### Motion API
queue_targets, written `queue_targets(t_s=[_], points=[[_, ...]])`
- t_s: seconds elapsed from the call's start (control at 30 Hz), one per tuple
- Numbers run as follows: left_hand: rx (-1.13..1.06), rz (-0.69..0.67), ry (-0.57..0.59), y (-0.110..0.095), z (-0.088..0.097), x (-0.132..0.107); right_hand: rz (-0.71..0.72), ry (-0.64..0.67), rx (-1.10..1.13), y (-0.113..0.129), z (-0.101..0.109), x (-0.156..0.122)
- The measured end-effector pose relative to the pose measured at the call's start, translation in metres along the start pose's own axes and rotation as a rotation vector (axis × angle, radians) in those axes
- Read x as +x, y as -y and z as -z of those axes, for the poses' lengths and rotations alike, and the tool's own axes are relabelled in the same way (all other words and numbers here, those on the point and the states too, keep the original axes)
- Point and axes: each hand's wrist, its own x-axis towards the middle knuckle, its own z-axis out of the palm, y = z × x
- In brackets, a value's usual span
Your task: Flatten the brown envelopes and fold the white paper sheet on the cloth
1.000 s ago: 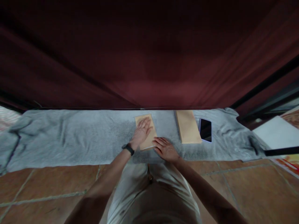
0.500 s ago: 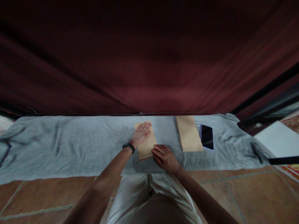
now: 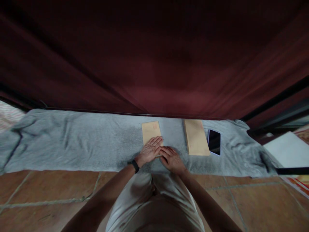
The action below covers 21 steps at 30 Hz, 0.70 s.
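The tan envelope (image 3: 151, 129) lies on gray cloth (image 3: 96, 141), its long way pointing ahead. My left hand (image 3: 150, 150) is flat on its near part; my right hand (image 3: 172, 161) bends by its right edge. I can't tell if it grips.

To the left of my left grip (image 3: 150, 150) I have a long run of the grey cloth-covered surface (image 3: 96, 141) to pass over, creased toward its far left end. Just past the tan envelope (image 3: 151, 129), the dark red panel (image 3: 154, 96) stops me going forward. My grips meet at the fingers, so I can't pass between them. Right of my right grip (image 3: 172, 160), a strip of cloth is passable up to the tan stack (image 3: 196, 137); the phone (image 3: 214, 141) leaves only a thin wedge beside it.
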Motion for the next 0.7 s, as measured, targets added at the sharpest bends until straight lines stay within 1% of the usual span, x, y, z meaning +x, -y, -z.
queue_targets(t_s=[0.1,0.2,0.37,0.5,0.6,0.7], points=[[-0.009,0.005,-0.038,-0.011,-0.001,-0.02,0.004,-0.002,0.009,-0.001,-0.001,-0.002],[-0.048,0.017,-0.095,-0.022,0.003,-0.041,0.002,0.005,0.015,-0.002,-0.001,-0.003],[-0.123,0.101,-0.186,-0.035,0.012,-0.068,-0.05,0.006,-0.006,-0.004,-0.004,-0.006],[-0.164,0.192,-0.258,-0.042,0.013,-0.076,-0.094,0.002,0.008,-0.007,-0.006,-0.006],[-0.212,0.266,-0.311,-0.047,0.012,-0.075,-0.121,-0.005,0.033,-0.009,-0.008,-0.005],[-0.229,0.306,-0.356,-0.05,0.012,-0.072,-0.14,-0.023,0.039,-0.011,-0.01,-0.003]])
